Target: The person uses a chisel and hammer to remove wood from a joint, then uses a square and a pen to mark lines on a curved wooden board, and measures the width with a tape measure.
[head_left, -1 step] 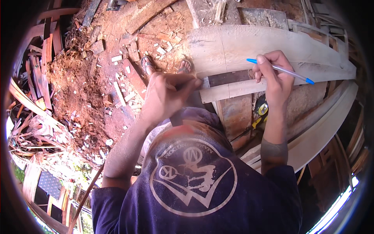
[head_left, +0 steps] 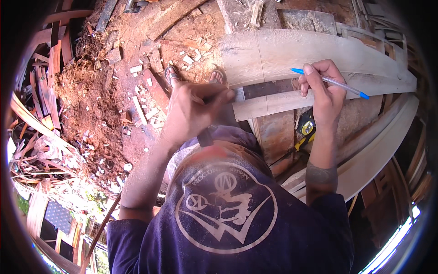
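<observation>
My right hand point(head_left: 325, 89) pinches a ballpoint pen point(head_left: 335, 83) with a clear barrel and blue ends. The pen hangs above a wide, pale curved board point(head_left: 292, 50) that has a thin line marked across it. My left hand point(head_left: 194, 107) is closed, thumb and forefinger pressed together near the left end of a narrower pale wooden strip point(head_left: 267, 105). What those fingers hold, if anything, cannot be made out. Between board and strip shows a dark band point(head_left: 269, 88) with a light grey end close to my left fingertips.
A yellow and black tape measure point(head_left: 308, 128) lies below the strip, near my right forearm. Further right runs a long curved plank point(head_left: 365, 160). Wood chips and reddish sawdust point(head_left: 91, 118) cover the ground at left, beside a heap of split scraps point(head_left: 41, 160).
My right hand and the pen have shifted very slightly right. My left hand has edged a little left. The dark band between board and strip shows narrower than before.
</observation>
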`<act>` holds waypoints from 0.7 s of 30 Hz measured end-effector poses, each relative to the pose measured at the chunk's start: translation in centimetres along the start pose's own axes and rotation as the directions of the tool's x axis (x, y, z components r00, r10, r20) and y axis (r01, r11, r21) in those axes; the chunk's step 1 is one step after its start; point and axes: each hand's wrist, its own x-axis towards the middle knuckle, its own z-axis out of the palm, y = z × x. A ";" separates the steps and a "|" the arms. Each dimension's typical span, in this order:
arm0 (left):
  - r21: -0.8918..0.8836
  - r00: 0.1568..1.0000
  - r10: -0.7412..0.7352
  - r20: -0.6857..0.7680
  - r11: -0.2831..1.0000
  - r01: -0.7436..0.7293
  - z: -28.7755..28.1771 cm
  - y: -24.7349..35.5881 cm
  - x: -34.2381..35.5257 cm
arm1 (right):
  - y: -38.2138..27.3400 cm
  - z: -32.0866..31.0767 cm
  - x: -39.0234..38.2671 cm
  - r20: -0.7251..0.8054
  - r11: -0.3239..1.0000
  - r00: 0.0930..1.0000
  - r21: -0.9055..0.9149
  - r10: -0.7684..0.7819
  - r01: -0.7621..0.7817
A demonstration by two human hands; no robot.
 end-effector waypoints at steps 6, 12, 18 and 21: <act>-0.006 0.998 -0.053 -0.046 0.999 0.053 -1.8 0.9 2.4 | -0.3 1.2 0.3 0.022 1.000 1.000 -0.010 0.020 -0.020; 0.044 0.998 -0.046 -0.039 0.998 0.048 -2.0 0.2 3.4 | 0.3 2.6 2.0 0.065 0.996 0.998 -0.088 -0.023 0.028; -0.040 0.991 0.083 -0.101 0.995 -0.087 -1.3 -1.1 4.1 | 0.5 3.8 3.1 0.134 0.973 0.991 -0.222 -0.025 0.054; -0.068 0.997 0.035 -0.066 0.997 -0.039 -1.5 -0.9 4.1 | 0.6 3.9 3.5 0.140 0.965 0.990 -0.259 -0.006 0.042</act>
